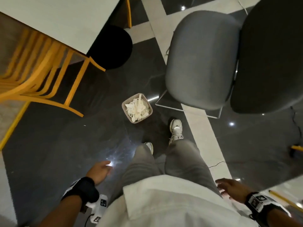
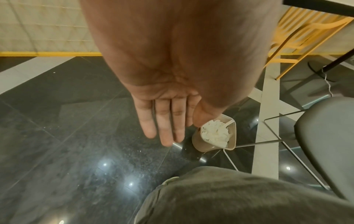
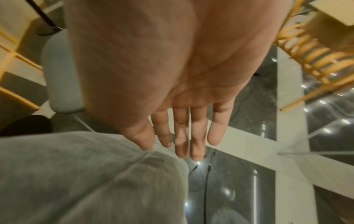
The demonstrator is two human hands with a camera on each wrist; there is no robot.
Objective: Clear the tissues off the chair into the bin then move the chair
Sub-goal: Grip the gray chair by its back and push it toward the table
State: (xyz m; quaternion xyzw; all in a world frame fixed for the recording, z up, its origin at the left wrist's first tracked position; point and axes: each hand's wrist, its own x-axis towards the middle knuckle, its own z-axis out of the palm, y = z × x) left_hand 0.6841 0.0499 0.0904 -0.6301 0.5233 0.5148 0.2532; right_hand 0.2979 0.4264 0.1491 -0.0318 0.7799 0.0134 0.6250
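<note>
A grey padded chair [image 1: 201, 61] with a dark backrest [image 1: 268, 54] and thin metal legs stands ahead on the right; its seat is bare. A small beige bin [image 1: 137, 108] full of white tissues [image 1: 136, 107] sits on the floor left of the chair, just ahead of my feet. It also shows in the left wrist view as the bin [image 2: 214, 137] beside the chair's seat [image 2: 325, 136]. My left hand [image 1: 101, 171] hangs at my left side, fingers [image 2: 164, 124] straight and empty. My right hand [image 1: 229, 187] hangs at my right side, fingers [image 3: 191, 133] straight, holding nothing.
A white table [image 1: 57, 18] with a black round base [image 1: 111, 48] stands at the upper left, with yellow wooden chairs [image 1: 37, 66] tucked by it. The floor is dark polished tile with pale bands [image 1: 203, 128]. A thin cable [image 1: 216, 164] lies on the floor to my right.
</note>
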